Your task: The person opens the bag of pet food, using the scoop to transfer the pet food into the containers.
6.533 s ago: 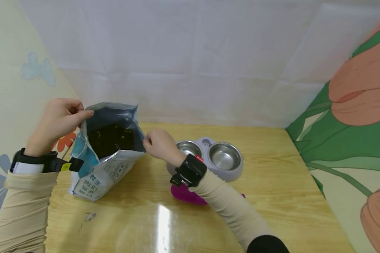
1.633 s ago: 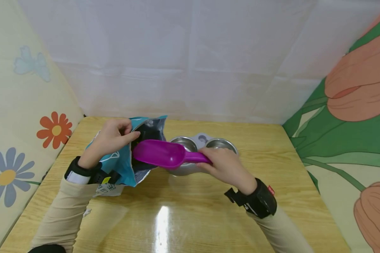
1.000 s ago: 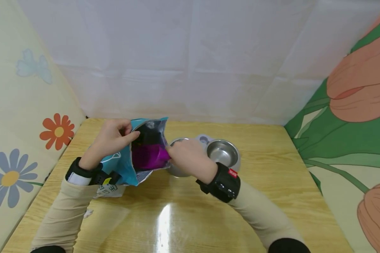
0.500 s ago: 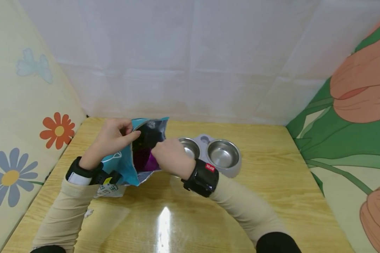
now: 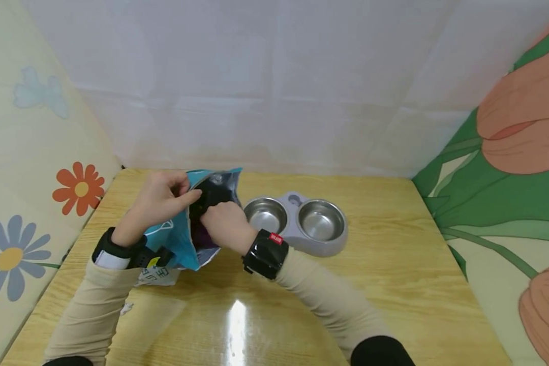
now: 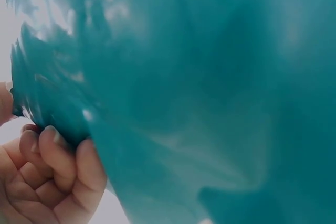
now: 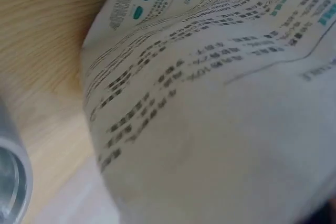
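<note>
A teal and white pet food bag stands on the table at left, its silver-lined mouth turned toward the right. My left hand pinches the bag's near-left rim; in the left wrist view its fingers curl against the teal film. My right hand reaches into the mouth, fingers curled round the handle of a purple scoop. Most of the scoop is hidden by the hand and the bag's dark inside. In the right wrist view the bag's printed white side fills most of the picture.
Right of the bag stands a grey double feeder with two steel bowls, the left one close to my right hand. A white sheet hangs behind the wooden table. Painted panels flank both sides.
Earlier both hands held the bag's mouth while the scoop lay on the table. My right hand then held the scoop before the mouth and has pushed it leftward, deeper inside. The left hand stays put.
</note>
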`<state>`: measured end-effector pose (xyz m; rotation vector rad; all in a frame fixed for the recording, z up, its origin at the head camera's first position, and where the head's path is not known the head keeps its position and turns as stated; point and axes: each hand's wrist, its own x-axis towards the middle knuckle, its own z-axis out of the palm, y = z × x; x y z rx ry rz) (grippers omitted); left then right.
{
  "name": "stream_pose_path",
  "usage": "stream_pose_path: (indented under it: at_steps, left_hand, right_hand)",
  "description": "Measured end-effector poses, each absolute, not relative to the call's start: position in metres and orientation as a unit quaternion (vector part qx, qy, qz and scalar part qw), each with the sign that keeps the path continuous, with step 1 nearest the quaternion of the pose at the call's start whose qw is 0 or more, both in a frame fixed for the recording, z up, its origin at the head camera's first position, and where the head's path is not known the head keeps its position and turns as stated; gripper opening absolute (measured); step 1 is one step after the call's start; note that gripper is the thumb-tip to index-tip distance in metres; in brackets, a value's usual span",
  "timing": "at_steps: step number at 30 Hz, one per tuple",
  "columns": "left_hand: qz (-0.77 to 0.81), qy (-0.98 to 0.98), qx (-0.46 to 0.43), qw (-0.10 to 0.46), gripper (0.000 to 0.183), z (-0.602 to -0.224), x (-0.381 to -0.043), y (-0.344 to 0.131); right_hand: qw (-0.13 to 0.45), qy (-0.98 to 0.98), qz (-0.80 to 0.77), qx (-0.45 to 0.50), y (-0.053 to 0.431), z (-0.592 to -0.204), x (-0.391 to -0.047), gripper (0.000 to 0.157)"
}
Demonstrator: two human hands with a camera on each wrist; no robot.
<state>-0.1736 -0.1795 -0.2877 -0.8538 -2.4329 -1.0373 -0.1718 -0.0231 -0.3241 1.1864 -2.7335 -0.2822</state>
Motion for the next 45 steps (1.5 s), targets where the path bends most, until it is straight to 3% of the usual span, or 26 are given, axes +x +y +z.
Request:
stream_pose_path:
  at_steps: [6, 22, 45]
  left_hand:
    - [-0.374, -0.858, -0.303, 0.179, 0.037, -0.288, -0.173, -0.179]
    - [-0.373, -0.862, -0.296, 0.176, 0.038, -0.288, -0.170, -0.185]
    - [-0.380, -0.869, -0.282, 0.147, 0.038, -0.290, -0.168, -0.188]
  right_hand:
    - [0.104, -0.909, -0.094, 0.392, -0.031, -0.332, -0.176, 0.020]
    - [0.112, -0.917, -0.063, 0.379, -0.045, -0.341, -0.174, 0.015]
    - [0.043, -0.929, -0.075, 0.360, -0.026, -0.331, -0.172, 0.006]
